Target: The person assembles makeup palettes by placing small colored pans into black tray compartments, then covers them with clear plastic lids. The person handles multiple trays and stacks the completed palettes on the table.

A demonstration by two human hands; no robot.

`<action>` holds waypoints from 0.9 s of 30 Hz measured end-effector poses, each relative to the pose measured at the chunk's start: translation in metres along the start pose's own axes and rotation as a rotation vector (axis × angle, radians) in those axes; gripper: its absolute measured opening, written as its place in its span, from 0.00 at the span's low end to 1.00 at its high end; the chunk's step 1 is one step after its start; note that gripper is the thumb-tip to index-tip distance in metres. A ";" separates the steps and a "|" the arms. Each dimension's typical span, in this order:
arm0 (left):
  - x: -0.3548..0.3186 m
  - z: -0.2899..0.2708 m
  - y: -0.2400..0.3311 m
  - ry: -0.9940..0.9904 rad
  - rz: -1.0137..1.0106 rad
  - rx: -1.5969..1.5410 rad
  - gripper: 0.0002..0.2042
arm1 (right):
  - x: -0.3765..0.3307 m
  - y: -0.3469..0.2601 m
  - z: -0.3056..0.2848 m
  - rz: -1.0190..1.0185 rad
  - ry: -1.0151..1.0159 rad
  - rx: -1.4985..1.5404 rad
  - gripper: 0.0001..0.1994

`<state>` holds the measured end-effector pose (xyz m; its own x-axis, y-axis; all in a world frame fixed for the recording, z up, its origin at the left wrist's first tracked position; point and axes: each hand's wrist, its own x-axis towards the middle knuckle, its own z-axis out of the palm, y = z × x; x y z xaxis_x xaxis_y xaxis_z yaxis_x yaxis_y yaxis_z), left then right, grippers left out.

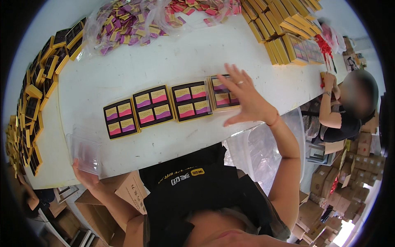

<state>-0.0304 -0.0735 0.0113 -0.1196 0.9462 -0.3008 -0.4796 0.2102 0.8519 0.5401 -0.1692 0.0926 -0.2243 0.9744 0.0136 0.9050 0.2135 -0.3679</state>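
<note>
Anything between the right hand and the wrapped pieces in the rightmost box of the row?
Yes: a clear plastic lid is over the rightmost box, between the right hand and the wrapped pieces. Can't tell whether the hand touches it.

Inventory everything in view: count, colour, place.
Table: 1, white, centre.
Filled boxes: 4, gold and black, mid-table row.
Lids: at least 2, clear, lower left and rightmost box.
Wrapped pieces: many, purple, pink and gold, boxes and bags.
Bags: several, clear, far side.
Open boxes: many, gold and black, left.
Stacked boxes: many, gold, upper right.
Strands: several, red, upper right.
Sheeting: uncounted, clear, below table.
Cartons: many, brown, floor.
Other people: 2, one in black, right, lower left.
Garment: 1, black, lower centre.
Left hand: 1, bare, holding lid.
Right hand: 1, bare, over rightmost box.
</note>
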 end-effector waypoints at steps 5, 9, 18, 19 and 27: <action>-0.020 0.021 -0.005 -0.055 0.068 -0.003 0.35 | 0.021 0.022 0.003 0.014 -0.167 0.198 0.51; -0.029 0.028 -0.010 -0.071 0.014 -0.042 0.37 | 0.014 0.036 0.012 -0.094 -0.064 0.076 0.51; -0.054 0.087 -0.030 -0.259 -0.113 -0.015 0.44 | 0.010 0.013 0.020 -0.002 0.096 -0.083 0.50; -0.057 0.097 -0.031 -0.290 -0.117 0.011 0.45 | 0.010 0.011 0.023 0.012 0.126 -0.079 0.50; -0.063 0.120 -0.033 -0.280 -0.153 -0.004 0.48 | 0.009 0.022 0.030 0.069 0.086 0.014 0.49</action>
<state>0.0973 -0.1105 0.0532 0.1977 0.9346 -0.2956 -0.4773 0.3551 0.8038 0.5473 -0.1577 0.0571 -0.1291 0.9894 0.0669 0.9121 0.1449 -0.3836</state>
